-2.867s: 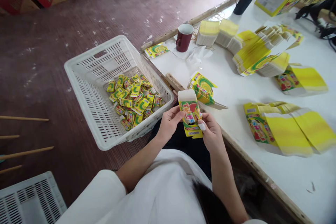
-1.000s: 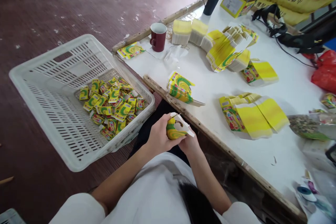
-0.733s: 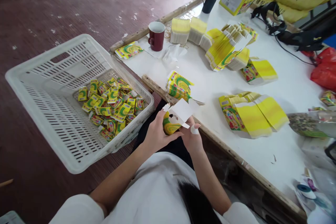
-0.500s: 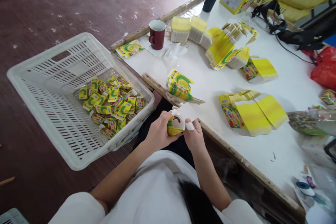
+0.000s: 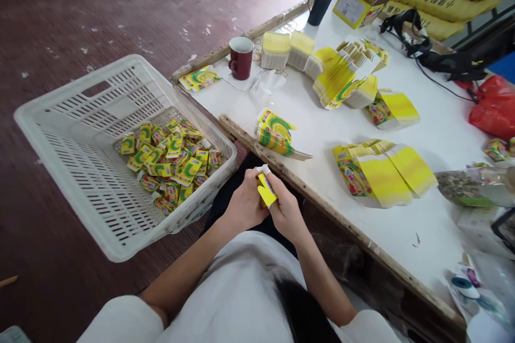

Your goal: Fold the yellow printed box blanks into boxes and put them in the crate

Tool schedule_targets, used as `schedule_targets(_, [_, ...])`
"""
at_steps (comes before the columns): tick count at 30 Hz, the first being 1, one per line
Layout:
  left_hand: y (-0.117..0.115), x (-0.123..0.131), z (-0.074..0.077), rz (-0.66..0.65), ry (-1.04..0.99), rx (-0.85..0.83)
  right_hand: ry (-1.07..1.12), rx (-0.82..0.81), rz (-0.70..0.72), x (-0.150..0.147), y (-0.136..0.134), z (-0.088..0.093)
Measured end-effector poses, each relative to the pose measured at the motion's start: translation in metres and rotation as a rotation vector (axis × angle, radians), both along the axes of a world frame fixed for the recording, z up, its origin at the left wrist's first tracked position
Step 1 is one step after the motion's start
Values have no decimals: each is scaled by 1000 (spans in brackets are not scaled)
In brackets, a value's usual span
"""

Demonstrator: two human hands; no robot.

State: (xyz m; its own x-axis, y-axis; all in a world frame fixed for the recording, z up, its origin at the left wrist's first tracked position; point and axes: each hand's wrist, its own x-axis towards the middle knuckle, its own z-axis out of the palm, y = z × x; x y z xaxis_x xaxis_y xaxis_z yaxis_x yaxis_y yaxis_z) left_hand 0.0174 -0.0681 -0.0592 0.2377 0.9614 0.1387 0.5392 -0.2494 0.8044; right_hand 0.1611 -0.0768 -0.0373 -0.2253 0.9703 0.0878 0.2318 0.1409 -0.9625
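- The small box [image 5: 267, 191] is held over the lap, in front of the table's wooden edge [image 5: 300, 186], with the table and the box apart.
- It is pinched between the left hand [image 5: 243, 204] and the right hand [image 5: 286, 210]. It is held by both hands at once, with the fingers closed in around its sides. What is done by the fingers underneath cannot be told.
- The yellow end with the bar code is turned up, and a bit of white card [image 5: 262, 169] is seen at the fingertips.
- The box looks to be made of thin card, so it is likely light. Whether anything is packed inside cannot be told.
- Flat card like this is likely stiff along the folds but soft in the middle, so it could be dented if squeezed hard. The shiny print may be a little slippery.
- It is best held by the side edges, near the folds, with a gentle pinch. The thin flaps are best not pulled, as they could be bent or torn.
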Motion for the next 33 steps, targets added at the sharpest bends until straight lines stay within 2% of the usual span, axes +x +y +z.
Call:
schedule_targets(3, [3, -3, 1, 83, 55, 118, -20, 87, -125, 4, 5, -8])
schedule_targets(6, [9, -13, 9, 97, 85, 105, -69, 167, -213, 13, 11, -15])
schedule_targets(12, [19, -30, 22, 32, -10, 111, -272, 262, -31, 29, 19, -14])
schedule_targets(20, [24, -37, 29, -19, 0, 91, -293, 270, 135, 48, 29, -5])
schedule_targets(26, [19, -37, 32, -16, 24, 105, -217, 230, 55, 35, 20, -6])
schedule_targets(31, [15, -33, 34, -20, -15, 127, 58, 66, 7, 29, 12, -8])
schedule_targets(33, [13, -31, 33, -20, -18, 141, 73, 48, -46, 27, 12, -8])
